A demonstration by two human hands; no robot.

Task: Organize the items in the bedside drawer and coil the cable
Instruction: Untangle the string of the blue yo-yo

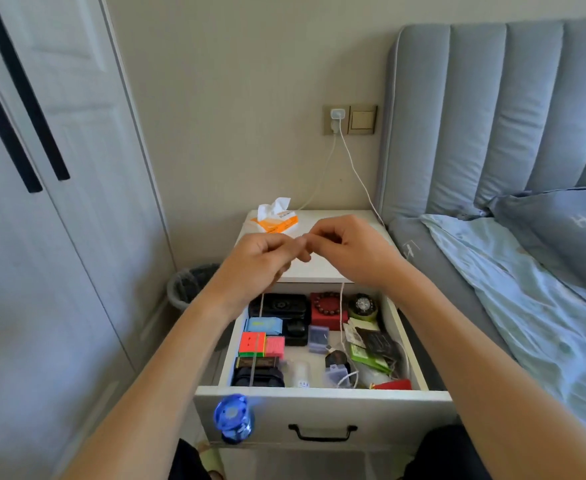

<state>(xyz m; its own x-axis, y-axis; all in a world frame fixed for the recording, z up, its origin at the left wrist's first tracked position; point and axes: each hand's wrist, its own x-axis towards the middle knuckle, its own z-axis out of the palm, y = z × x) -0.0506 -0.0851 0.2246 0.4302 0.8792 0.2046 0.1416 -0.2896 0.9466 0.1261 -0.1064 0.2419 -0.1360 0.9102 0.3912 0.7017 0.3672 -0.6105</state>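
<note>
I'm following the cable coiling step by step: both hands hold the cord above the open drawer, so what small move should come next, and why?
Probably draw up one more loop. Both the left hand and the right hand pinch the white cable, while long strands hang slack into the drawer, one draped over its front beside a blue object. Most of it looks uncoiled.

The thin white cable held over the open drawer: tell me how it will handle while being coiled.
Probably floppy: the cable hangs slack from the right hand into the drawer. Likely light, since both hands, the left hand too, hold it by fingertip pinch alone. Being thin, it may snag on the clutter below.
</note>
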